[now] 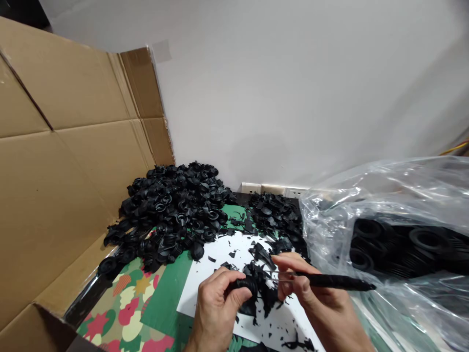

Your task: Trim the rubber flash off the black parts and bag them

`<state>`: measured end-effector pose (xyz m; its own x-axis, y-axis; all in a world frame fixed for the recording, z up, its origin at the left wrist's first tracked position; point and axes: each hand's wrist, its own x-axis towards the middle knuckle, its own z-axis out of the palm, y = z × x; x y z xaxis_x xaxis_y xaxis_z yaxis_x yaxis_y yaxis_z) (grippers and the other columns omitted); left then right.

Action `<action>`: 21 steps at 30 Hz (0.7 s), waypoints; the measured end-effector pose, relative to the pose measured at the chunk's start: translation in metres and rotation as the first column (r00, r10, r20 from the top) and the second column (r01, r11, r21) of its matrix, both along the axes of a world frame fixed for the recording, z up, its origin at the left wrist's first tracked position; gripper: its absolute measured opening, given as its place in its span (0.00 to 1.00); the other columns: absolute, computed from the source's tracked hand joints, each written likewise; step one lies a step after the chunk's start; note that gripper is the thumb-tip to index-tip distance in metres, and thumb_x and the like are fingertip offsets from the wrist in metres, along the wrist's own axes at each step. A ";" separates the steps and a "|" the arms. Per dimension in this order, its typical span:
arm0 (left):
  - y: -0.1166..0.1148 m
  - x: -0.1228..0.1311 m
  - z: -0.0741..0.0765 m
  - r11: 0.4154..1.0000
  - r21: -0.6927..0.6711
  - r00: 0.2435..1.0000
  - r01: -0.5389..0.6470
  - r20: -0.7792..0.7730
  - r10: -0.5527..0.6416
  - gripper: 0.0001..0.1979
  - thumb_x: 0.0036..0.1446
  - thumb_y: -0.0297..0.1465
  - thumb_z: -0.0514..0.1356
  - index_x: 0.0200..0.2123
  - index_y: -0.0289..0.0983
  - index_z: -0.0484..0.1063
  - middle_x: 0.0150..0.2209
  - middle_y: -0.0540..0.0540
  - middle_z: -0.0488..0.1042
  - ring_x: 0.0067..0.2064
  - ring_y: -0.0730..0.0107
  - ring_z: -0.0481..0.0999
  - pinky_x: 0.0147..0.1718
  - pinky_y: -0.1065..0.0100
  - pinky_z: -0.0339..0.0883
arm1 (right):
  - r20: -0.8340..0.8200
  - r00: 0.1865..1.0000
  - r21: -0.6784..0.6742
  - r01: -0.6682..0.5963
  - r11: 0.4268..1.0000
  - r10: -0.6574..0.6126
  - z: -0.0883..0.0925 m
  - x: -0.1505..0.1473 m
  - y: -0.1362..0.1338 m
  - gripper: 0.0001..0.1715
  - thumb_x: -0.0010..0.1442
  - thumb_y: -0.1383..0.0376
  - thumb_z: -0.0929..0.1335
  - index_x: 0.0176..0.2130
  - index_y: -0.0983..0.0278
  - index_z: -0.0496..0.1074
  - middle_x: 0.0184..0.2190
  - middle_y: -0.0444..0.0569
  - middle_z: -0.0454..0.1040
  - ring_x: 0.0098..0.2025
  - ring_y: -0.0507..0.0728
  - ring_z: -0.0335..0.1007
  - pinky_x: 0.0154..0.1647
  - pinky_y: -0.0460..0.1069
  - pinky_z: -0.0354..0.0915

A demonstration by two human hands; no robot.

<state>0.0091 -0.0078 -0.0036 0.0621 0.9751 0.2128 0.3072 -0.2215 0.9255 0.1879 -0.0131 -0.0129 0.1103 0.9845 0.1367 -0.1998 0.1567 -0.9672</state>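
Note:
My left hand is closed round a black ribbed rubber part, with thumb and fingers pinching its left side. To its right, my right hand grips a slim tool with a black handle. The tool's thin metal shaft points left, toward the rubber part. Torn black scraps lie between the two hands. Beneath them is a white sheet strewn with small black trimmings.
A large heap of black rubber parts stands at the back left, beside a cardboard wall. Black scraps pile up at the back centre. On the right, a clear plastic bag holds ribbed black parts.

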 end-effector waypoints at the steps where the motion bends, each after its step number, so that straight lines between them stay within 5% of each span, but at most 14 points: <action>1: 0.000 0.000 0.000 1.000 -0.002 1.000 0.004 0.001 -0.004 0.05 0.49 0.27 0.62 0.30 0.38 0.78 0.25 0.48 0.73 0.27 0.67 0.70 0.26 0.72 0.63 | -0.002 1.000 -0.015 -0.001 1.000 0.001 0.000 -0.001 0.000 0.21 0.50 0.49 0.71 0.40 0.58 0.78 0.30 0.49 0.73 0.26 0.54 0.68 0.27 0.50 0.68; 8: 0.001 0.000 -0.002 1.000 -0.005 0.999 0.031 -0.017 -0.031 0.05 0.50 0.27 0.62 0.31 0.38 0.78 0.26 0.48 0.72 0.28 0.67 0.70 0.26 0.72 0.62 | -0.106 0.994 -0.111 -0.048 0.993 0.036 0.000 -0.008 0.001 0.19 0.47 0.52 0.73 0.36 0.61 0.78 0.27 0.51 0.77 0.33 0.62 0.76 0.37 0.56 0.72; 13: 0.001 0.000 -0.003 0.999 -0.012 0.999 0.041 -0.018 -0.041 0.05 0.51 0.28 0.62 0.32 0.38 0.78 0.26 0.48 0.73 0.28 0.67 0.70 0.27 0.72 0.62 | -0.080 0.997 -0.139 -0.019 0.990 0.008 0.006 -0.015 -0.005 0.19 0.45 0.53 0.74 0.33 0.62 0.78 0.33 0.52 0.77 0.29 0.59 0.75 0.34 0.53 0.73; 21: -0.001 0.000 0.000 0.998 -0.025 0.998 0.051 -0.022 -0.052 0.06 0.50 0.28 0.62 0.32 0.38 0.79 0.26 0.47 0.74 0.29 0.66 0.71 0.27 0.71 0.63 | -0.061 0.997 -0.131 0.046 0.990 -0.055 0.005 -0.021 -0.006 0.19 0.42 0.52 0.75 0.29 0.63 0.77 0.29 0.50 0.77 0.24 0.57 0.74 0.28 0.51 0.73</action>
